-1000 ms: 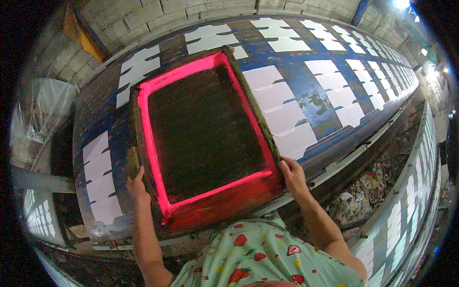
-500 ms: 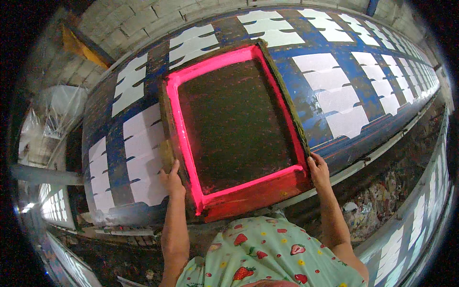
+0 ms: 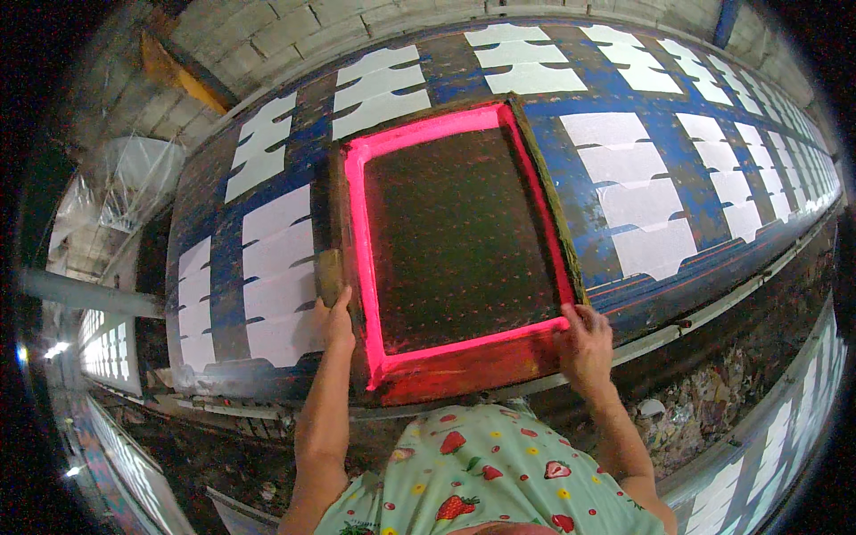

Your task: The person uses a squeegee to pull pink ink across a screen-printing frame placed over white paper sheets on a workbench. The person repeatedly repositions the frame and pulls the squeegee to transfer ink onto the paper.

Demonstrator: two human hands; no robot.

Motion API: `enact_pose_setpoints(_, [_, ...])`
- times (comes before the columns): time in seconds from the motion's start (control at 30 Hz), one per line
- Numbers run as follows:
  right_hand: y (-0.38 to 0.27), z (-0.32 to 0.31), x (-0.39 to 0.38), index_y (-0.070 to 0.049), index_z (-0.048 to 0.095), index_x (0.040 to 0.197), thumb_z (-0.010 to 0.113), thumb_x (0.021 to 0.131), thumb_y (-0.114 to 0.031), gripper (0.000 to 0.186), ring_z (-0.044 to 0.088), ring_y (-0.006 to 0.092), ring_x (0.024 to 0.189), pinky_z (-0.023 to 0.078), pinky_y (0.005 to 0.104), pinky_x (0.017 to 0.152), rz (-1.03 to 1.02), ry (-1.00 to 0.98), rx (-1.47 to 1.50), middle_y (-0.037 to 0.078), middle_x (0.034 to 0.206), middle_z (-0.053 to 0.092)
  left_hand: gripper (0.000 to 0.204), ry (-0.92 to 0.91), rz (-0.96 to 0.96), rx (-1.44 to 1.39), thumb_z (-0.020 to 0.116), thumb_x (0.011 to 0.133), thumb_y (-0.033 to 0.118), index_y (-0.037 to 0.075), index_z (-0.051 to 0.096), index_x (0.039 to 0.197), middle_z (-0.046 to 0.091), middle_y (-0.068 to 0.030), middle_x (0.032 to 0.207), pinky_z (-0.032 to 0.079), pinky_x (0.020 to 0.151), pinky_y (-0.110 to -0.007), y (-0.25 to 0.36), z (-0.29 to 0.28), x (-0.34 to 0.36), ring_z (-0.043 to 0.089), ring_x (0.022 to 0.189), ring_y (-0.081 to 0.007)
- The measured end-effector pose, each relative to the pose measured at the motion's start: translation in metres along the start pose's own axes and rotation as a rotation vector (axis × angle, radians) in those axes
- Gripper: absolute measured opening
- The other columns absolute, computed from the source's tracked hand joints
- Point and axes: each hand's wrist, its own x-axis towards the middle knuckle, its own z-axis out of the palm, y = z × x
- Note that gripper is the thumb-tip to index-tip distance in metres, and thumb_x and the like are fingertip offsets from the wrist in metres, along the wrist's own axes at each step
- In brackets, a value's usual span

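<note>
I have the long, blue-and-dark tabletop point(image 3: 226, 294) stretching away to the right. Over its near side I see the pink-rimmed frame point(image 3: 361, 241); whether it touches down, I can't tell. White cut pieces point(image 3: 642, 201) lie around it. My left hand point(image 3: 335, 323) clamps its left side, my right hand point(image 3: 588, 346) its lower right corner.
</note>
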Motion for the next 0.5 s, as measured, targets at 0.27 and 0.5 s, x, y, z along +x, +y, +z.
enact_pose_setpoints(0.27, [-0.099,0.012,-0.004,-0.017,0.071,0.143,0.078,0.081,-0.011,0.062,0.063,0.0374,0.134,0.050,0.0530,0.114,-0.602,-0.390,-0.100,0.012,0.143,0.068,0.062,-0.051,0.143,-0.049,0.092,0.086,0.031,-0.011,0.070,0.127,0.077,-0.0245,0.120,0.056,0.098,-0.047,-0.020,0.001,0.019,0.074,0.109,-0.0361])
enact_pose_setpoints(0.5, [-0.135,0.038,0.021,-0.015,0.072,0.138,0.075,0.086,-0.017,0.052,0.069,0.0362,0.124,0.056,0.0512,0.107,-0.552,-0.429,-0.271,0.012,0.133,0.073,0.064,0.052,0.355,0.077,0.084,0.094,0.042,-0.007,0.069,0.132,0.074,-0.0283,0.120,0.054,0.103,-0.052,-0.026,0.003,0.016,0.071,0.116,-0.0450])
